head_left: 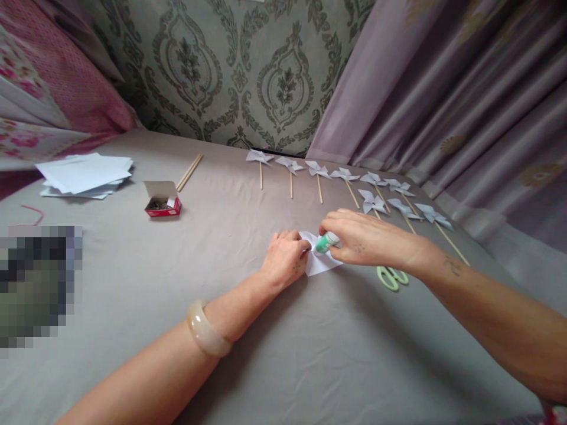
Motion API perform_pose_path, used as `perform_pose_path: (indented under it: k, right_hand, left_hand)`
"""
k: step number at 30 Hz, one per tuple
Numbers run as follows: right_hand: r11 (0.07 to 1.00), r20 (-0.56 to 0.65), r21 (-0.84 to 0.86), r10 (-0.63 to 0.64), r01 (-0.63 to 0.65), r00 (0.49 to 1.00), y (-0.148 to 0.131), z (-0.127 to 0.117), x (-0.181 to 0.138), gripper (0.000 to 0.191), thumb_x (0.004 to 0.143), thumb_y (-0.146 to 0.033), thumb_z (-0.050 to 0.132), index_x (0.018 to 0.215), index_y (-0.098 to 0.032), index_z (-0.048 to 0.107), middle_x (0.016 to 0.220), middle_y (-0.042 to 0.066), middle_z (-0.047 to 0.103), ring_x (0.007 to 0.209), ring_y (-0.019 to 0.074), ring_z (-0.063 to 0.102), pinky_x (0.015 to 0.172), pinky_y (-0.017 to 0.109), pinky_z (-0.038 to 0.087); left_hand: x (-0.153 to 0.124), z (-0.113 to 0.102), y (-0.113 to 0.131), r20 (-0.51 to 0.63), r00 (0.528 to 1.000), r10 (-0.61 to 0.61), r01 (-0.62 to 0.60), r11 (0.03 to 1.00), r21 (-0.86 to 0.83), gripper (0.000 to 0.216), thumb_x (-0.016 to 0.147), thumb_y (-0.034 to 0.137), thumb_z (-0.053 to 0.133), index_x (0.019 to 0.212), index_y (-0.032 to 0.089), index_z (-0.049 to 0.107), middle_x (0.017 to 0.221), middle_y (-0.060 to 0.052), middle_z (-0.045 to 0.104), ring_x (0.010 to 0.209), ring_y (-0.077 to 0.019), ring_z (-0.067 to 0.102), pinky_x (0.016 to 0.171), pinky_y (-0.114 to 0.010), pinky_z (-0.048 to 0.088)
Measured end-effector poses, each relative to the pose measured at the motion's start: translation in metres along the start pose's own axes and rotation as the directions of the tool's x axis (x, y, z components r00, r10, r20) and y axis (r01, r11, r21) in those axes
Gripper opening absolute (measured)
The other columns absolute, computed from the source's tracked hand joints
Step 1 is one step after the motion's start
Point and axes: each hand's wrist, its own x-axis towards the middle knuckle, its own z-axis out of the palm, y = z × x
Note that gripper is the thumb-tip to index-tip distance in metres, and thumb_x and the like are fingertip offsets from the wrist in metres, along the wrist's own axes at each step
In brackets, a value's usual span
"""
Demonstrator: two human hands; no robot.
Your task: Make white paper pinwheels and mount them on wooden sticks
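Note:
My right hand grips a green and white glue stick, its end pointing down at a piece of white paper. The glue stick's tip is at the paper, but I cannot make out exactly where it touches. My left hand, bangle on the wrist, has its fingers closed on the paper's left side and covers part of it. Light-green scissors handles show just beyond my right wrist; the blades are hidden.
Several white paper pinwheels on sticks lie along the far right side. At the left are a stack of white paper, loose wooden sticks and an open red box of small dark pieces. A patterned wall stands behind.

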Motion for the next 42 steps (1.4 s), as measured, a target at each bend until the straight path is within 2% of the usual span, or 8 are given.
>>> perform_pose_path:
  k: [6,15,27,39,42]
  right_hand:
    - [0.999,0.063,-0.044,0.019,-0.017,0.998,-0.004,-0.005,0.01,0.017,0.076,-0.014,0.056,0.091,-0.019,0.064,0.092,0.009,0.066,0.092,0.024,0.06,0.072,0.03,0.04]
    - [0.995,0.229,-0.077,-0.043,0.062,0.973,-0.005,-0.018,0.015,0.018,0.079,-0.015,0.049,0.092,-0.014,0.061,0.097,0.012,0.064,0.093,0.0245,0.06,0.073,0.03,0.04]
    - [0.983,0.343,-0.153,-0.045,0.103,0.938,-0.015,-0.03,0.031,0.021,0.073,-0.014,0.057,0.091,-0.012,0.068,0.094,0.014,0.068,0.088,0.0264,0.063,0.065,0.03,0.039]
    - [0.972,0.363,-0.179,-0.077,0.15,0.929,-0.02,-0.033,0.035,0.024,0.074,-0.013,0.058,0.094,-0.012,0.069,0.096,0.014,0.069,0.09,0.0249,0.062,0.064,0.029,0.039]
    - [0.985,0.316,-0.145,-0.041,0.091,0.948,-0.012,-0.04,0.028,0.024,0.072,-0.015,0.06,0.094,-0.014,0.069,0.097,0.012,0.069,0.088,0.0231,0.062,0.063,0.028,0.039]
  left_hand:
    - [0.001,0.001,0.0,-0.005,1.0,0.001,-0.001,1.0,0.004,0.024,0.089,0.022,0.049,0.096,0.023,0.071,0.098,-0.007,0.066,0.095,-0.0236,0.058,0.079,-0.035,0.039]
    - [0.0,0.001,-0.001,0.002,1.0,0.009,-0.009,1.0,0.027,0.024,0.089,0.022,0.048,0.095,0.022,0.071,0.098,-0.007,0.066,0.095,-0.0234,0.058,0.078,-0.035,0.038]
    - [0.001,-0.001,0.0,0.015,1.0,0.0,0.0,1.0,0.027,0.024,0.09,0.023,0.047,0.093,0.021,0.071,0.098,-0.007,0.066,0.095,-0.0234,0.058,0.078,-0.036,0.038]
    - [0.002,-0.006,0.003,0.062,0.998,-0.016,0.014,0.999,0.037,0.025,0.089,0.021,0.047,0.094,0.02,0.071,0.102,-0.009,0.066,0.099,-0.0247,0.058,0.08,-0.037,0.039]
    - [0.002,-0.004,0.002,0.056,0.998,-0.014,0.012,0.999,0.041,0.024,0.089,0.021,0.048,0.095,0.021,0.071,0.102,-0.008,0.066,0.099,-0.0245,0.058,0.082,-0.036,0.039]
